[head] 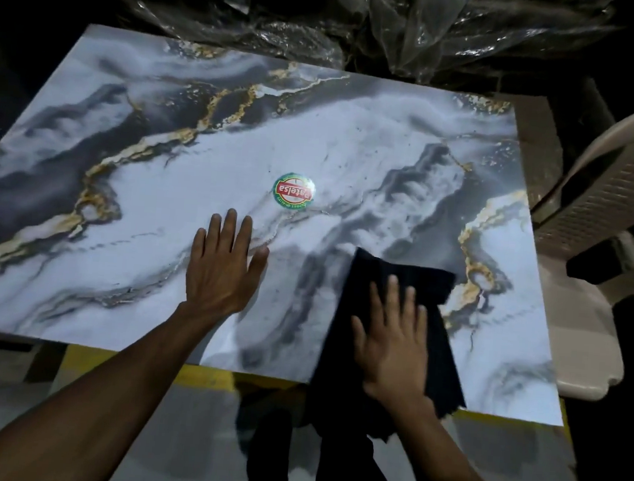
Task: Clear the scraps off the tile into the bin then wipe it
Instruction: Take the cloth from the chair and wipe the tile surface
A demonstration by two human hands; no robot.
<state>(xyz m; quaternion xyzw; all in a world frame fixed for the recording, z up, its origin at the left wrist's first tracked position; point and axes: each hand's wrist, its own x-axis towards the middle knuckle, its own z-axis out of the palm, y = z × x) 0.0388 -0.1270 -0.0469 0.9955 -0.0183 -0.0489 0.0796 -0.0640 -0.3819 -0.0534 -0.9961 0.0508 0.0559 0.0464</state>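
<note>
tile (354, 137): big glossy rectangular slab, marble print, white and grey swirls with dark smoky patches and thin gold veins; lies flat, near edge overhangs toward me; landmark for everything below
sticker (294, 192): round, green rim, red band with white lettering, reads upside down from my side; stuck about mid-tile
specks (355, 167): a few tiny dark grains scattered on the white area of the tile just right of the sticker, too small to tell what
my left hand (223, 267): flat on the tile, palm down, fingers straight and together, thumb out to the right; fingertips just short of the sticker, on its near side; holds nothing
my right hand (394, 341): flat on the cloth, fingers straight and slightly spread, pressing it onto the tile near the near-right part; slightly motion-blurred
cloth (392, 273): black, soft, matte fabric, rumpled; spread on the tile right of my left hand, its lower end hangs over the tile's near edge with a ragged hem
yellow surface (206, 376): bright yellow strip showing under the tile's near edge
chair (598, 209): beige moulded plastic, woven-look lattice back, curved arm; just right of the tile, touching or nearly, cannot tell
plastic sheeting (325, 17): crinkled, shiny clear film over dark bundles, behind the tile's far edge
floor (178, 438): grey, smooth, below the tile's near edge
bin: not seen in this view
</note>
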